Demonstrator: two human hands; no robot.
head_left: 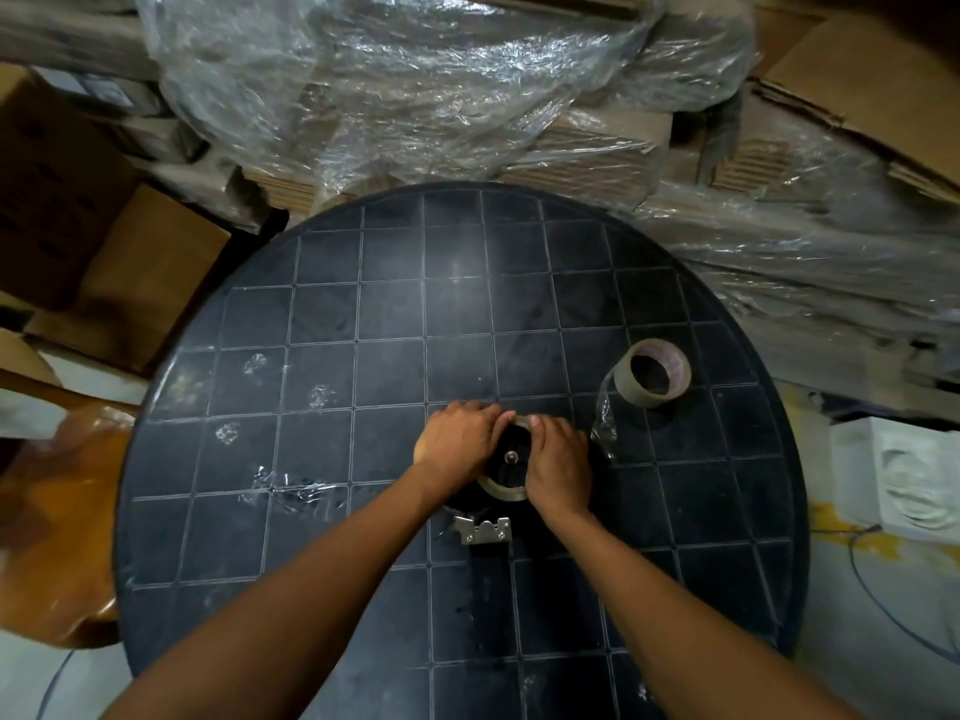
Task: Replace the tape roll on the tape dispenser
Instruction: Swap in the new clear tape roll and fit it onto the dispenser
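Two bare forearms reach forward over a round dark table (363, 314) scored with a grid of squares. Nearest the person, a toothed metal blade (482, 530) sticks out from the near end of the tape dispenser (511, 459), which lies flat on the table between the hands. The left hand (457, 439) curls over the dispenser's left side and the right hand (558, 467) clamps its right side, both closed around the tape roll (496, 488) seated on the dispenser's dark hub; a pale arc of the roll shows between the wrists. The fingertips of both hands meet at the roll's far edge. Bits of clear tape (291, 488) cling to the table to the left. Farther off to the right, well apart from the hands, a second tape roll (652, 374) stands tilted on its edge, a loose clear strip trailing down from it. Beyond the table lie cardboard boxes (130, 283) and crumpled plastic wrap (415, 85).
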